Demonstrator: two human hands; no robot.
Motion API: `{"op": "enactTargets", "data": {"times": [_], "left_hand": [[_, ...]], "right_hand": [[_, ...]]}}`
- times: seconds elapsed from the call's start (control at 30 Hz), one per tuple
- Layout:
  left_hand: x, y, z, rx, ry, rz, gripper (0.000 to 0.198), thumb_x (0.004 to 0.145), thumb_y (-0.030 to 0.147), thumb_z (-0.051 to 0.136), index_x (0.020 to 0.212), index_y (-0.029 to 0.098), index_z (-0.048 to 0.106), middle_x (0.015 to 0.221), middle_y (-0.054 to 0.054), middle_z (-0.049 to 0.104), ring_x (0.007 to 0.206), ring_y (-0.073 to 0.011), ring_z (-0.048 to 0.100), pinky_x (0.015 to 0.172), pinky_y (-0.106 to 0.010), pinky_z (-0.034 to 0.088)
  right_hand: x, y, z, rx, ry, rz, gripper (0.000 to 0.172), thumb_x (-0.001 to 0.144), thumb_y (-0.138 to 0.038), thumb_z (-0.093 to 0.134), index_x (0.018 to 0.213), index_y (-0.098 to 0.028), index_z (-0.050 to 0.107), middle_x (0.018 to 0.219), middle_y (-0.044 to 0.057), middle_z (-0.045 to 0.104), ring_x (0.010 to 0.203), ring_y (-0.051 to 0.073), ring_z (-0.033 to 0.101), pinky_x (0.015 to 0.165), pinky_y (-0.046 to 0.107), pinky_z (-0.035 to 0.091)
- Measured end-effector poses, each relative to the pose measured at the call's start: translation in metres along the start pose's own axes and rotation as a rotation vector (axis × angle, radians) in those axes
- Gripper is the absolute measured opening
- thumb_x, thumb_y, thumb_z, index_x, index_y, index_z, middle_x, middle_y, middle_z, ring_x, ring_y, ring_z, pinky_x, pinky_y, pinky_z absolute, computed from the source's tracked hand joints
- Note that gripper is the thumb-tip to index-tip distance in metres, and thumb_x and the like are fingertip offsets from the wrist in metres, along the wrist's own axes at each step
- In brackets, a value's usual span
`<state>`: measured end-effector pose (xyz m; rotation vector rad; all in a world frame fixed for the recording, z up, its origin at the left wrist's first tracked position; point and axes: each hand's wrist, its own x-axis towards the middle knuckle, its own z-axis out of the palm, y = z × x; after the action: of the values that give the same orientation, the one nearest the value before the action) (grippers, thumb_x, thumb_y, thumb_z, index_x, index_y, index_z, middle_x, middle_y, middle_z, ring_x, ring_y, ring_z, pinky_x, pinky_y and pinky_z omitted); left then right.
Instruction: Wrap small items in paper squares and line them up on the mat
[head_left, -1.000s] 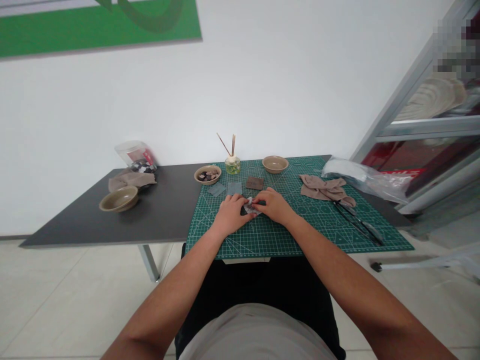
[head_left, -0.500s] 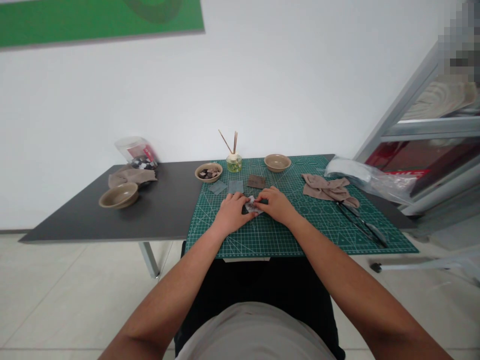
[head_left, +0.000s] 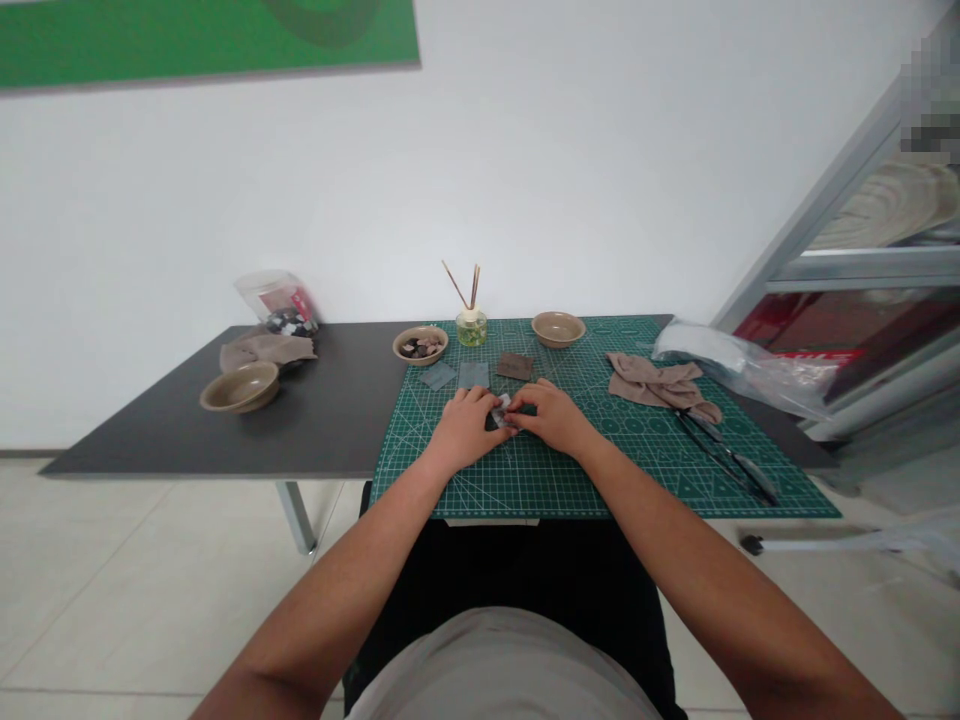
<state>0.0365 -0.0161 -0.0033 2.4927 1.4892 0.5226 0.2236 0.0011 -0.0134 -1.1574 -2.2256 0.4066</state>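
A small pale, speckled flat piece [head_left: 502, 411] lies on the green cutting mat [head_left: 480, 490], mostly covered by fingers. My left hand [head_left: 466, 425] holds it from the left, with fingertips at its far edge and thumb at its near edge. From the right, my right hand [head_left: 553, 415] has thumb and forefinger pinched together on top of the piece; whether anything tiny is between them is hidden. Just beyond my hands are a brown square piece [head_left: 515, 366] and two grey-blue flat pieces, one square [head_left: 473, 375] and one turned askew [head_left: 438, 375].
Behind stand a bowl of dark and pinkish bits [head_left: 421, 346], a reed diffuser [head_left: 472, 328] and another bowl [head_left: 558, 329]. To the right lie a brown cloth [head_left: 652, 380], black-handled tongs [head_left: 727, 458] and a plastic bag [head_left: 742, 365]. A tan bowl [head_left: 240, 388] and clear jar [head_left: 277, 303] are left.
My right fingers have shifted slightly on the pale piece, and its visible part is smaller. My left hand keeps its place. The whole view has moved a little.
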Motion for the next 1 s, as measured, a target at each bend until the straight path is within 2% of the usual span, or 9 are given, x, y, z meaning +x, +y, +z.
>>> {"op": "enactTargets", "data": {"times": [0.13, 0.3, 0.43, 0.5, 0.63, 0.8, 1.0], "left_hand": [[-0.001, 0.0, -0.001, -0.012, 0.018, 0.015, 0.043, 0.081, 0.052, 0.059, 0.116, 0.026, 0.057, 0.11, -0.005, 0.056, 0.103, -0.025, 0.048, 0.09, -0.041, 0.042], [-0.002, 0.0, 0.0, -0.018, 0.042, 0.035, 0.036, 0.09, 0.043, 0.048, 0.123, 0.031, 0.056, 0.11, -0.005, 0.054, 0.101, -0.0234, 0.048, 0.09, -0.04, 0.042], [-0.001, -0.002, 0.001, 0.001, 0.026, 0.058, 0.029, 0.092, 0.036, 0.046, 0.115, 0.034, 0.062, 0.109, -0.005, 0.052, 0.099, -0.0225, 0.047, 0.089, -0.039, 0.042], [-0.001, -0.004, 0.002, -0.012, 0.045, 0.057, 0.025, 0.091, 0.034, 0.048, 0.11, 0.032, 0.065, 0.108, -0.005, 0.051, 0.099, -0.0221, 0.046, 0.09, -0.039, 0.041], [0.001, -0.006, 0.003, -0.029, 0.111, 0.002, 0.019, 0.087, 0.031, 0.054, 0.1, 0.024, 0.066, 0.102, -0.007, 0.051, 0.097, -0.0229, 0.045, 0.091, -0.039, 0.041], [0.002, -0.007, 0.005, -0.012, 0.086, 0.01, 0.02, 0.087, 0.032, 0.054, 0.102, 0.026, 0.066, 0.101, -0.007, 0.052, 0.095, -0.0236, 0.046, 0.088, -0.041, 0.041], [0.005, -0.011, 0.003, -0.184, 0.226, -0.113, 0.011, 0.085, 0.027, 0.055, 0.09, 0.018, 0.06, 0.093, -0.007, 0.061, 0.093, -0.0232, 0.051, 0.088, -0.039, 0.04]], "right_hand": [[-0.002, -0.002, 0.0, 0.01, 0.034, -0.005, 0.006, 0.079, -0.028, 0.069, 0.083, -0.023, 0.069, 0.087, 0.002, 0.069, 0.085, 0.019, 0.056, 0.082, 0.035, 0.04], [-0.004, 0.0, -0.001, -0.02, 0.122, 0.121, 0.019, 0.076, -0.025, 0.066, 0.093, -0.019, 0.063, 0.087, 0.004, 0.064, 0.085, 0.02, 0.055, 0.077, 0.033, 0.043], [-0.006, 0.003, 0.002, -0.129, 0.038, 0.028, 0.047, 0.07, -0.032, 0.071, 0.113, -0.018, 0.06, 0.114, 0.01, 0.062, 0.103, 0.027, 0.051, 0.09, 0.042, 0.04], [-0.006, 0.002, 0.003, -0.188, -0.001, 0.002, 0.053, 0.071, -0.039, 0.071, 0.119, -0.019, 0.059, 0.124, 0.01, 0.059, 0.109, 0.03, 0.048, 0.094, 0.046, 0.037], [-0.006, -0.001, 0.002, -0.233, -0.044, 0.019, 0.052, 0.074, -0.044, 0.07, 0.119, -0.021, 0.061, 0.129, 0.009, 0.057, 0.112, 0.03, 0.047, 0.095, 0.048, 0.036], [-0.006, -0.003, 0.001, -0.252, -0.075, 0.039, 0.055, 0.075, -0.044, 0.067, 0.124, -0.021, 0.059, 0.132, 0.009, 0.055, 0.114, 0.03, 0.045, 0.095, 0.047, 0.035], [-0.006, -0.004, -0.001, -0.203, -0.077, 0.048, 0.041, 0.075, -0.037, 0.068, 0.113, -0.022, 0.065, 0.127, 0.006, 0.059, 0.111, 0.028, 0.046, 0.096, 0.044, 0.035]]}}
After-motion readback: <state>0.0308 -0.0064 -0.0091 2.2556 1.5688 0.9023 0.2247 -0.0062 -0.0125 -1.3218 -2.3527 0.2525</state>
